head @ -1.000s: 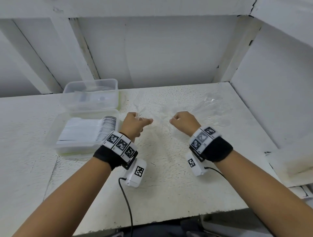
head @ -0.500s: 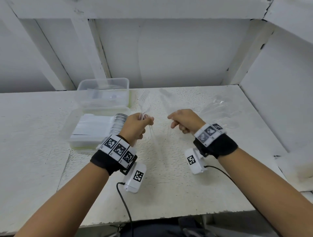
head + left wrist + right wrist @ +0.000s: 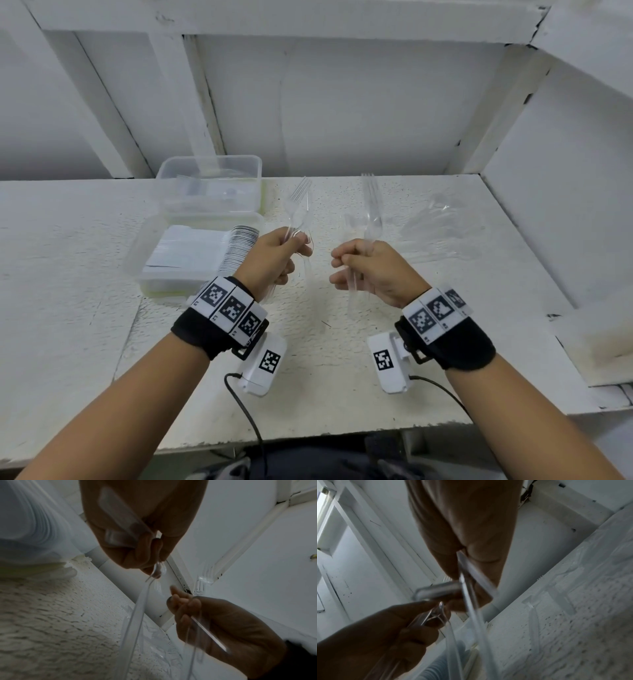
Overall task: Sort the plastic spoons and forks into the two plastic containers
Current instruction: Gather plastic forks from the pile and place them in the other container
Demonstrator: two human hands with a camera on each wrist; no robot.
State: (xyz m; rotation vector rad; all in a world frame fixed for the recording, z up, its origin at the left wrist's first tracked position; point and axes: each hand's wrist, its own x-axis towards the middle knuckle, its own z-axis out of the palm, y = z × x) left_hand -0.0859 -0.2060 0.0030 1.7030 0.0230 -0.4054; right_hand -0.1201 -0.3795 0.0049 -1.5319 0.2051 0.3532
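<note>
My left hand (image 3: 295, 247) grips a small bunch of clear plastic forks (image 3: 297, 202), tines up, above the table. My right hand (image 3: 346, 263) grips another bunch of clear forks (image 3: 371, 205), also upright, a short gap to the right. In the left wrist view the left hand (image 3: 145, 555) pinches clear handles (image 3: 135, 615). The right wrist view is blurred, but the right hand (image 3: 462, 568) is seen holding clear handles (image 3: 471, 601). Two clear containers stand at the left: the far container (image 3: 209, 164) holds a few clear pieces, the near container (image 3: 144, 246) a dense stack of white cutlery (image 3: 205, 253).
A loose pile of clear cutlery (image 3: 442, 226) lies on the white textured table (image 3: 342, 394) right of my hands. White walls and slanted beams close the back and right. A lower white ledge (image 3: 599, 342) sits at the far right. Camera cables hang from both wrists.
Both hands have lifted off the table with the forks they grasped, raising them upright. The hands have moved slightly apart and toward me.
</note>
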